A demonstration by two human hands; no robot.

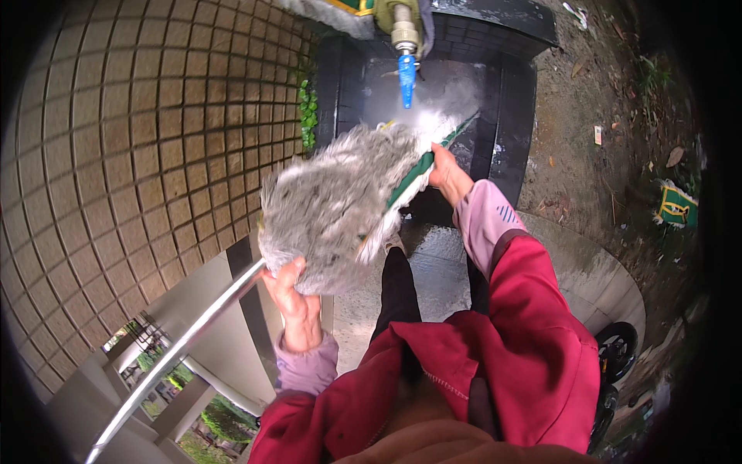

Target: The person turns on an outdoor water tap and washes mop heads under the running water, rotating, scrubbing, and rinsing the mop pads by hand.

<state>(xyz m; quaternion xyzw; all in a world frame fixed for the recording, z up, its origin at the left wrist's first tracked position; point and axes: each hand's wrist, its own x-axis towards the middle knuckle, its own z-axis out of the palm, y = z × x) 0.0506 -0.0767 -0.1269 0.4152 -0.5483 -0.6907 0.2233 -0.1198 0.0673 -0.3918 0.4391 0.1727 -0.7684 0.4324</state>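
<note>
A flat fringed mop head (pixel 342 203) with soaked grey-white strands and a green fabric back (pixel 410 180) is held up between my hands. My left hand (pixel 293 293) grips its lower left end. My right hand (pixel 446 168) clasps the green edge at the upper right. Above its far end, a metal tap (pixel 404 29) with a blue nozzle (pixel 407 81) points down, and bright spray or wet glare shows beneath. A shiny metal pole (pixel 179 351) runs from beside my left hand to the lower left; whether it joins the mop head is hidden.
A dark tiled basin (pixel 516 116) lies beyond the mop. The brown tiled wall (pixel 145 127) rises at left. Bare soil (pixel 562 133) is on the right, with a green and yellow fringed pad (pixel 677 206) on it. Black wheels (pixel 617 351) stand at lower right.
</note>
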